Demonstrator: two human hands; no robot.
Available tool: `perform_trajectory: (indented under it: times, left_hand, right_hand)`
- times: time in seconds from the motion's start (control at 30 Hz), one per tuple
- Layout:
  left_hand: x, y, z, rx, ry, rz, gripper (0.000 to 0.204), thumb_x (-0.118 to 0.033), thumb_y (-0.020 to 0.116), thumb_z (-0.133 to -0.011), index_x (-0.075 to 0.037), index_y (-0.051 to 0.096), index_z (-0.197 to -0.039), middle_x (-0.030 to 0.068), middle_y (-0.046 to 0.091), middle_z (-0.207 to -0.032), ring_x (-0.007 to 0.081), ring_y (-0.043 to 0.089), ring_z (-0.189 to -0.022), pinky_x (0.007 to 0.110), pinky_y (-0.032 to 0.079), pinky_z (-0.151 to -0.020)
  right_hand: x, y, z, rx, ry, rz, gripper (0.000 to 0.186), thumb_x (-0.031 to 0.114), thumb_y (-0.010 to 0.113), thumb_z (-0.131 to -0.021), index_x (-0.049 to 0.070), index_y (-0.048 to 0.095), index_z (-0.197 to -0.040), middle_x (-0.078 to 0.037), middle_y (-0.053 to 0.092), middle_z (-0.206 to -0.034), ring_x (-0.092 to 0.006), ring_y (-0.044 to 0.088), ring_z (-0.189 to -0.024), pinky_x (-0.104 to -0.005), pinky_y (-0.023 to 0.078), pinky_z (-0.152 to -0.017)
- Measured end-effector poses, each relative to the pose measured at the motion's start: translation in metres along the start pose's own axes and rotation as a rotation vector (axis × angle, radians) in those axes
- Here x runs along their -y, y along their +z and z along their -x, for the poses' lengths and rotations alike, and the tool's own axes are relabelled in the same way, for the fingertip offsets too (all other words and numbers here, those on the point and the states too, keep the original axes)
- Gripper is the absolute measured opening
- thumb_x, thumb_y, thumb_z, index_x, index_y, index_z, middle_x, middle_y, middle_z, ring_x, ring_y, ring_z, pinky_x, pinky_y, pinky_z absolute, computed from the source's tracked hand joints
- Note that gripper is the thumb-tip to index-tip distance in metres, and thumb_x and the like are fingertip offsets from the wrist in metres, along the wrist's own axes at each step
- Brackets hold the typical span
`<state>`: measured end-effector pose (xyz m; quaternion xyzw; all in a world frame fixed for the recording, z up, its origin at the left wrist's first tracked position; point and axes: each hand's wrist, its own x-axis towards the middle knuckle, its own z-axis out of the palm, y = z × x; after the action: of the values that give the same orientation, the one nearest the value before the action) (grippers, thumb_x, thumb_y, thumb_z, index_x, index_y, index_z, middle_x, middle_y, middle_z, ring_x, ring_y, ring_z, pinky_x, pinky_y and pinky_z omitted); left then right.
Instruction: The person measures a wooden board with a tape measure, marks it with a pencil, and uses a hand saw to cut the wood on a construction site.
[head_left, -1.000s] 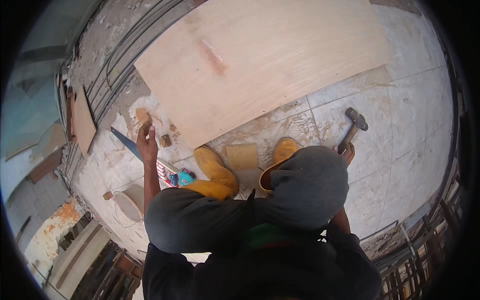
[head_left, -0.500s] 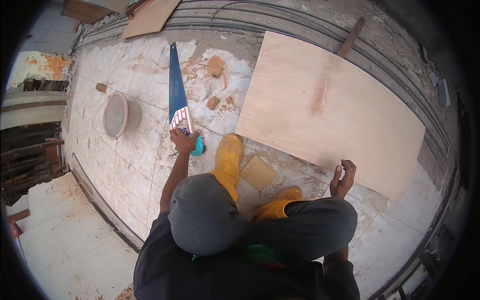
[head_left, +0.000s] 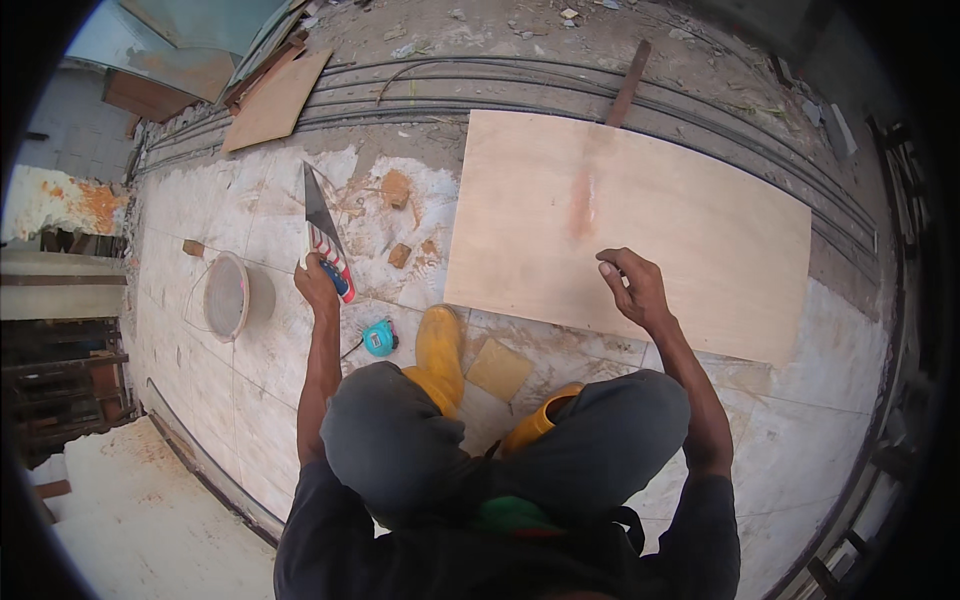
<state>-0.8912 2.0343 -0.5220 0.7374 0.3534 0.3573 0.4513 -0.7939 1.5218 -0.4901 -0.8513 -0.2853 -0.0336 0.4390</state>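
Head view: The left hand [head_left: 317, 285], left of centre in the frame, is closed around the handle of a saw [head_left: 318, 212]; the blade points to the upper left. The right hand [head_left: 640, 289], right of centre, is over the lower part of a plywood sheet [head_left: 520, 200], fingers loosely curled, thumb apart from them; contact with the sheet cannot be determined. A turquoise tape measure [head_left: 379, 339] lies on the floor below the saw, near a yellow boot [head_left: 438, 350]. A bucket [head_left: 263, 297] stands left of the left hand.
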Motion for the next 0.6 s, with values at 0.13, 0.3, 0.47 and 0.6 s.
perform_trajectory:
  times: [0.13,0.3,0.47,0.6]
  left_hand:
    - [-0.129,0.01,-0.03,0.137,0.029,0.116,0.031,-0.026,0.059,-0.087,0.004,0.063,-0.078,0.0064,0.059,-0.063,0.0128,0.052,-0.052,0.03,0.042,-0.051]
    - [-0.286,0.071,-0.024,0.273,0.606,0.076,0.02,-0.013,0.064,-0.083,0.004,0.061,-0.094,0.0058,0.063,-0.079,0.0104,0.057,-0.069,0.028,0.048,-0.065]
    - [-0.383,0.198,0.024,0.361,0.921,0.207,0.04,-0.015,0.07,-0.075,0.002,0.048,-0.104,0.0244,0.051,-0.097,0.0408,0.054,-0.09,0.051,0.043,-0.078]
    - [-0.406,0.26,0.088,0.538,0.652,0.78,0.039,-0.019,0.062,-0.084,0.0,0.045,-0.113,0.027,0.051,-0.105,0.0425,0.053,-0.1,0.052,0.043,-0.082]
  right_hand:
    - [0.036,-0.025,-0.064,0.045,-0.085,-0.049,0.026,0.022,0.06,-0.097,0.007,0.06,-0.118,-0.011,0.066,-0.081,-0.0251,0.065,-0.072,-0.0353,0.052,-0.066]
    - [0.107,-0.039,-0.139,0.035,-0.189,-0.292,0.054,0.044,0.054,-0.099,0.006,0.048,-0.137,-0.01,0.066,-0.1,-0.0211,0.065,-0.088,-0.0364,0.052,-0.078]
    - [0.174,-0.055,-0.209,-0.177,-0.257,-0.319,0.063,0.047,0.061,-0.094,0.003,0.048,-0.137,-0.011,0.06,-0.12,-0.0201,0.054,-0.115,-0.0371,0.041,-0.1]
    - [0.177,-0.091,-0.232,-0.276,0.039,-0.526,0.065,0.041,0.066,-0.092,0.0,0.046,-0.139,-0.012,0.057,-0.128,-0.0194,0.048,-0.124,-0.0343,0.034,-0.106]
